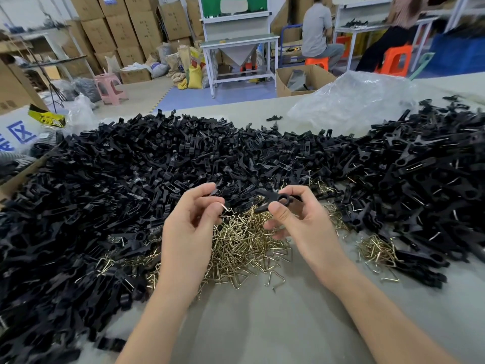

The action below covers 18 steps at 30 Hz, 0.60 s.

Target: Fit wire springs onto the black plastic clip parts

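My left hand (190, 232) pinches a bent wire spring (226, 208) between thumb and fingers, just above the spring heap. My right hand (301, 222) holds a black plastic clip part (273, 199) with a ring-shaped eye between thumb and forefinger. The two hands are close together, and the clip's tip points toward the spring. A heap of brass-coloured wire springs (244, 248) lies on the table under both hands. A large pile of loose black clip parts (136, 174) spreads across the left and the middle.
Another pile of clips, some with wire on them (420, 179), covers the right side. A smaller patch of springs (378, 250) lies at the right. A crumpled clear plastic bag (357, 101) sits at the back. The grey table (275, 324) shows near me. People sit at benches behind.
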Tool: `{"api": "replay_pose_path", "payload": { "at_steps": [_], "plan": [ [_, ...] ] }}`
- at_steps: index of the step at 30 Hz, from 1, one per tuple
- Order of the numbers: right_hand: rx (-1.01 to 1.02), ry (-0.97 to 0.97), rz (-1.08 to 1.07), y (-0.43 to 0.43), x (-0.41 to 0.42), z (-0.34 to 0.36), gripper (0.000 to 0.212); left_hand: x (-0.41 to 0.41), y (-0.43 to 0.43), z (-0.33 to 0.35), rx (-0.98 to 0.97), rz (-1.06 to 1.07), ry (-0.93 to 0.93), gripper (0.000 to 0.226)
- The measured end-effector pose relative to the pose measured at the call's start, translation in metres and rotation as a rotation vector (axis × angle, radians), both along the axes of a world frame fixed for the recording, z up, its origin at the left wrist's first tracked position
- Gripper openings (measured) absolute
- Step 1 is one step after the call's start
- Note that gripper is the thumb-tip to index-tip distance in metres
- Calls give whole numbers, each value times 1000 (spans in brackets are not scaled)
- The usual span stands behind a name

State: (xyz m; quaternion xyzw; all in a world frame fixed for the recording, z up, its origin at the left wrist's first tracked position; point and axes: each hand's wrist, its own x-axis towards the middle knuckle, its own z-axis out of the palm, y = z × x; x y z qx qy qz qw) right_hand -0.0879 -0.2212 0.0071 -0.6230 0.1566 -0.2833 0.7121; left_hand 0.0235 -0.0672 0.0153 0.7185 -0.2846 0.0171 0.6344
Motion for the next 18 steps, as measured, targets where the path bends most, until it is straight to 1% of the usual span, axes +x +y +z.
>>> {"api": "replay_pose_path", "payload": {
  "at_steps": [3,6,10,14,18],
  "plan": [
    [24,-32,90,1,-1,2,37,-8,-8,-2,-116,-97,220,25],
    [35,-45,137,3,0,2,36,-12,-13,-4,-163,-167,346,27],
    [34,-52,153,4,1,0,34,-11,-13,-6,-113,-205,324,32],
    [-11,-33,177,4,0,1,24,-9,-10,-3,-134,-242,339,33],
    [-30,-10,184,4,0,0,24,-12,-12,-3,-97,-222,330,31]
  ]
}}
